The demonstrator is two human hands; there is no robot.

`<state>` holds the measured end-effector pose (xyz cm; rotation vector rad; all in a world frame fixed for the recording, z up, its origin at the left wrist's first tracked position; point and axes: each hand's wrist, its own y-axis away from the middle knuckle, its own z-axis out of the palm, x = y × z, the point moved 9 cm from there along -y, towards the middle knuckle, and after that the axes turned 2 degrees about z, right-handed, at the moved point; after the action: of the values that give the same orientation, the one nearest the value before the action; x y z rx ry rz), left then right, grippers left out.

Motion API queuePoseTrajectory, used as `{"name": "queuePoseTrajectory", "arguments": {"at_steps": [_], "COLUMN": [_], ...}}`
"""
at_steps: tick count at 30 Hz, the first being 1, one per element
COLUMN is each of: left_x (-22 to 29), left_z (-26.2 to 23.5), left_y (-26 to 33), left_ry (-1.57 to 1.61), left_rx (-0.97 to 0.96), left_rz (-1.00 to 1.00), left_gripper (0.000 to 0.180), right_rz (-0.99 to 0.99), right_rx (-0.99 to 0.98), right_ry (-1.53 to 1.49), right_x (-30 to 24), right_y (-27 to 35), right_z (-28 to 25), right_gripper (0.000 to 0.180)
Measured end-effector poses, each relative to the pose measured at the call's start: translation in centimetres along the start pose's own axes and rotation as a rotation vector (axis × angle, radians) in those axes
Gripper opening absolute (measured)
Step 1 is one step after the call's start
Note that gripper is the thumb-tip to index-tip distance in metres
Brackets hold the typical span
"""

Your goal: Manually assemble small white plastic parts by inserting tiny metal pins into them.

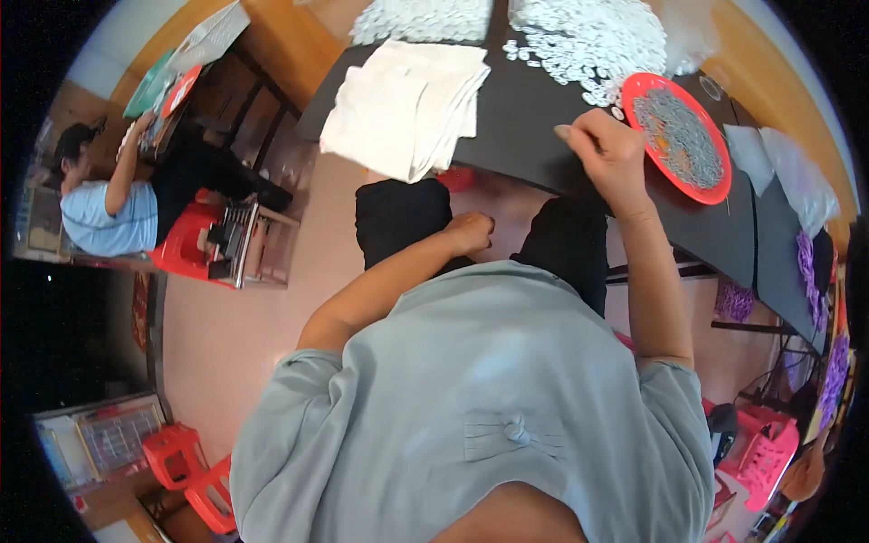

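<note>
My right hand (611, 156) is raised above the near edge of the dark table, thumb and fingers closed together; anything in the pinch is too small or hidden to make out. Just to its right lies a red plate (715, 193) heaped with small grey metal pieces (683, 136), a few orange bits among them. Beyond the hand spreads a pile of small white oval plastic pieces (602, 41). My left hand (471, 233) rests low over my lap with its fingers curled, and whatever they may hold is out of sight. Folded white cloth (398, 104) overhangs the table's front edge.
More white pieces (421, 20) lie behind the cloth. Clear plastic bags (801, 176) and purple bundles (807, 271) are at the right. A seated person (113, 204) works at another table on the left. Red stools (176, 455) and a pink chair (765, 443) stand around.
</note>
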<state>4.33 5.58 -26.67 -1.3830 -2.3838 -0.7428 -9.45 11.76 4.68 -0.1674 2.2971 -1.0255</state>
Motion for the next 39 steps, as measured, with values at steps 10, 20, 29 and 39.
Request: {"name": "queuePoseTrajectory", "arguments": {"at_steps": [10, 20, 29, 39], "left_x": [2.1, 17.1, 11.4, 9.5], "left_z": [1.7, -11.5, -31.0, -29.7], "left_y": [-1.9, 4.9, -1.5, -7.6], "left_ry": [0.004, 0.244, 0.065, -0.209], "left_rx": [-0.159, -0.168, 0.642, 0.746], "left_rz": [0.043, 0.408, 0.359, 0.281], "left_gripper": [0.029, 0.023, 0.025, 0.049], "right_rz": [-0.140, -0.019, -0.043, -0.036], "right_rx": [-0.070, -0.128, -0.106, -0.090], "right_ry": [0.174, 0.186, 0.223, 0.197], "right_x": [-1.3, 0.0, -0.2, 0.1], "right_y": [-0.1, 0.5, 0.4, 0.2], "right_z": [0.8, 0.4, 0.5, 0.8], "right_gripper": [0.020, 0.016, 0.019, 0.016]}}
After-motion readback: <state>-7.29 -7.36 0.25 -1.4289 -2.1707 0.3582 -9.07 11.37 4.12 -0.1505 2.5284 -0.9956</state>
